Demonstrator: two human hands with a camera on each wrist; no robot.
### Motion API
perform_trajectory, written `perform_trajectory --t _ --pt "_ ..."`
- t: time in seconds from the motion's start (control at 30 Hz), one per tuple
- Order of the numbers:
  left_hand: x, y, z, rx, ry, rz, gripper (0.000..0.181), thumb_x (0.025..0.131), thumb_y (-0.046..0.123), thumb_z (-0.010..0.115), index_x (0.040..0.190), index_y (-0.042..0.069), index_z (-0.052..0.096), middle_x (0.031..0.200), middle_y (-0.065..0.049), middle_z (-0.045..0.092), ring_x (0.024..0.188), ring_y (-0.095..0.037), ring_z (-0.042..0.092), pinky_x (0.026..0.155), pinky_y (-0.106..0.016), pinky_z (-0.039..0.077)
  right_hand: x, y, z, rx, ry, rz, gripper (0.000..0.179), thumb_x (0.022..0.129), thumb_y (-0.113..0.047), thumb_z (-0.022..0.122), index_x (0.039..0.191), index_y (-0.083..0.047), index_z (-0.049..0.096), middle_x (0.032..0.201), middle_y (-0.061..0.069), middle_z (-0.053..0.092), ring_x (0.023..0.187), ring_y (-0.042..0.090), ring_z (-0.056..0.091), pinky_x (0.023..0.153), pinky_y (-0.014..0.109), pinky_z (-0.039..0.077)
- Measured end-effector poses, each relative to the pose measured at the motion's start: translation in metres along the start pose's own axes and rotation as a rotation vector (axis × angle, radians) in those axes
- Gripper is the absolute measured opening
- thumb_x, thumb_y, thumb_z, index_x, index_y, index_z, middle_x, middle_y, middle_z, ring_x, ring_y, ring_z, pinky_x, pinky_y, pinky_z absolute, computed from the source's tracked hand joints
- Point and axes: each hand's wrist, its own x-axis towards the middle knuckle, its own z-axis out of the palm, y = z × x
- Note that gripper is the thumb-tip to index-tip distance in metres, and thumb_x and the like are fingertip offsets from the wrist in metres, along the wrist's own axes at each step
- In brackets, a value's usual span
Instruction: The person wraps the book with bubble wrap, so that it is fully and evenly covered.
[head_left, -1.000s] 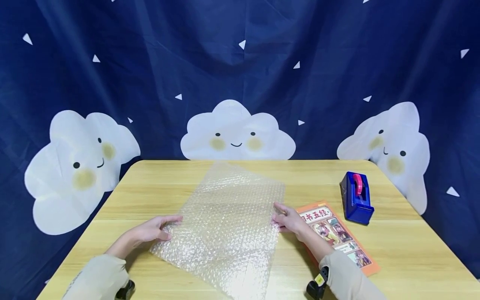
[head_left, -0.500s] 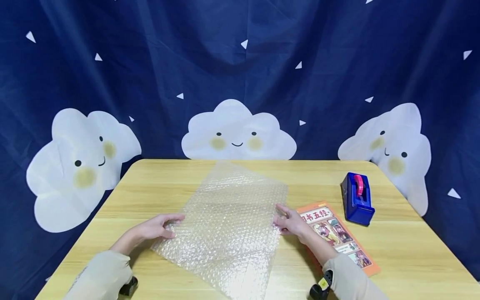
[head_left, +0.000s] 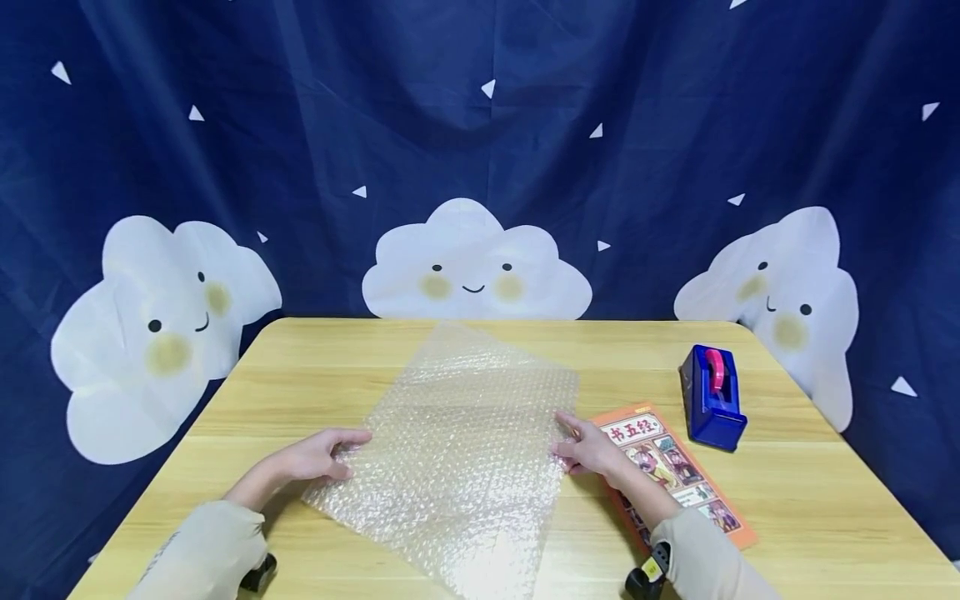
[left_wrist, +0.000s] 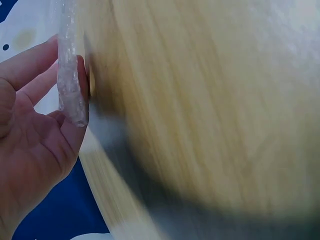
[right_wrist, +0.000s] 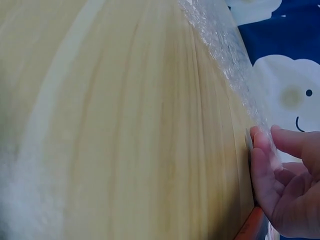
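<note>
A clear sheet of bubble wrap point(head_left: 457, 442) lies slantwise over the middle of the table, its near end running out of the head view. The left hand point(head_left: 311, 454) pinches its left edge; in the left wrist view, fingers show on both sides of the bubble wrap point(left_wrist: 71, 82). On the opposite edge, the right hand point(head_left: 588, 446) holds the sheet between thumb and fingers, as the right wrist view also shows at the bubble wrap point(right_wrist: 227, 55). Partly under the right forearm lies an orange book point(head_left: 693, 467) with cartoon panels on its cover.
A blue tape dispenser point(head_left: 712, 398) with a pink tape roll stands at the right, beyond the book. The wooden table point(head_left: 810, 500) ends at a dark blue curtain point(head_left: 645, 100) printed with white clouds.
Both hands and the bubble wrap have shifted slightly to the right. The hold on both edges is kept; the book and tape dispenser stay in place.
</note>
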Motion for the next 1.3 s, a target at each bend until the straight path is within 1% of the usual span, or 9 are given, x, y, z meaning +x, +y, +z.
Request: perform_trajectory --t 0.13,0.23,0.37,0.47,0.57,0.8,1.03,1.13,1.3 --pt "0.0 0.002 0.002 0.032 0.012 0.005 0.066 0.073 -0.003 0.061 0.13 -0.018 0.032 0.127 -0.038 0.038 0.048 -0.005 0.041 0.045 -0.02 0.041 -0.002 -0.001 -0.001 -0.01 -0.03 -0.019 0.068 0.088 -0.008 0.057 0.142 0.005 0.018 0.059 0.001 0.056 0.047 0.008 0.052 0.047 0.024 0.046" --pt "0.0 0.003 0.002 0.1 0.007 0.042 0.064 0.074 0.0 0.063 0.128 -0.019 0.035 0.127 -0.037 0.04 0.073 -0.024 0.058 0.066 -0.032 0.05 -0.002 -0.002 -0.001 -0.007 -0.035 -0.011 0.069 0.088 -0.009 0.057 0.143 0.004 0.018 0.055 0.001 0.055 0.046 0.008 0.052 0.046 0.023 0.045" --pt "0.0 0.005 0.001 0.188 0.01 0.09 0.061 0.075 0.003 0.065 0.126 -0.019 0.039 0.126 -0.037 0.042 0.109 -0.048 0.044 0.088 -0.049 0.041 0.0 0.0 0.0 0.003 -0.031 0.003 0.067 0.089 -0.009 0.057 0.143 0.002 0.019 0.053 0.001 0.053 0.045 0.008 0.049 0.044 0.02 0.042" --pt "-0.001 0.006 0.003 0.187 0.035 0.067 0.06 0.075 0.003 0.066 0.126 -0.016 0.042 0.113 -0.033 0.044 0.095 -0.038 0.045 0.077 -0.036 0.043 0.0 0.0 0.0 -0.007 -0.032 0.003 0.067 0.089 -0.009 0.057 0.143 0.001 0.019 0.053 0.001 0.054 0.045 0.007 0.048 0.044 0.019 0.041" --pt "-0.003 0.008 0.004 0.16 0.063 0.022 0.061 0.073 0.002 0.067 0.127 -0.013 0.043 0.101 -0.018 0.038 0.083 -0.023 0.033 0.067 -0.024 0.034 -0.001 0.0 -0.001 -0.026 -0.033 -0.007 0.067 0.089 -0.01 0.057 0.143 0.002 0.019 0.053 0.002 0.054 0.044 0.007 0.048 0.043 0.019 0.041" --pt "-0.004 0.008 0.006 0.152 0.09 -0.003 0.062 0.071 0.0 0.068 0.127 -0.012 0.044 0.096 -0.015 0.034 0.08 -0.022 0.03 0.065 -0.024 0.031 -0.001 0.0 -0.002 -0.029 -0.039 -0.03 0.066 0.089 -0.01 0.056 0.143 0.003 0.019 0.052 0.001 0.053 0.044 0.007 0.047 0.043 0.018 0.039" --pt "-0.005 0.008 0.007 0.149 0.109 -0.009 0.06 0.073 0.003 0.07 0.127 -0.009 0.047 0.103 -0.019 0.033 0.087 -0.026 0.034 0.072 -0.03 0.035 -0.002 -0.002 -0.005 -0.056 -0.025 -0.036 0.066 0.089 -0.011 0.056 0.142 0.004 0.02 0.053 0.002 0.054 0.044 0.007 0.047 0.042 0.018 0.039" --pt "-0.004 0.008 0.008 0.216 0.181 0.011 0.048 0.076 0.007 0.069 0.119 -0.007 0.054 0.106 -0.02 0.039 0.092 -0.028 0.037 0.076 -0.035 0.037 -0.003 0.0 -0.009 -0.072 -0.029 -0.045 0.065 0.09 -0.011 0.055 0.142 0.005 0.02 0.053 0.001 0.054 0.044 0.007 0.046 0.043 0.018 0.039" --pt "0.004 0.007 0.01 0.328 0.354 0.077 0.026 0.081 0.006 0.063 0.104 -0.006 0.062 0.103 -0.018 0.056 0.095 -0.03 0.049 0.078 -0.04 0.043 -0.006 0.007 -0.018 -0.043 -0.112 -0.116 0.063 0.092 -0.012 0.052 0.141 0.009 0.018 0.056 0.002 0.055 0.048 0.008 0.049 0.045 0.018 0.042"
